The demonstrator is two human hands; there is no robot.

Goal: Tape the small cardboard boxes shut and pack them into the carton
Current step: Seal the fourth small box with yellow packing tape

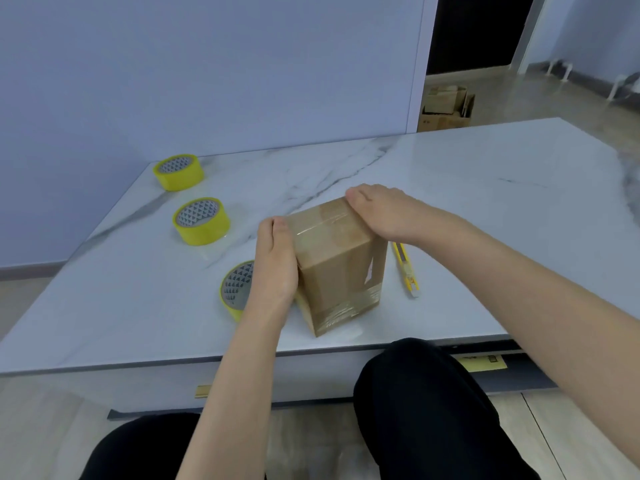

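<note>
Matt brown cardboard box (341, 268) banded in glossy, wrinkled clear tape, smooth polished white marble-look tabletop (485, 202) (grey-veined, faintly reflective), three shiny yellow tape rolls (201, 220), yellow plastic utility knife (406, 269)

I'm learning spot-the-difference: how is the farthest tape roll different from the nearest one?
The far roll is in full view; the near roll is half hidden behind the left hand. The far roll sits by the wall, the near roll beside the box. Both are yellow.

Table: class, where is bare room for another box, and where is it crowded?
Bare: the table right of the knife, and the far middle behind the box. Crowded: the left side, with three tape rolls.
</note>
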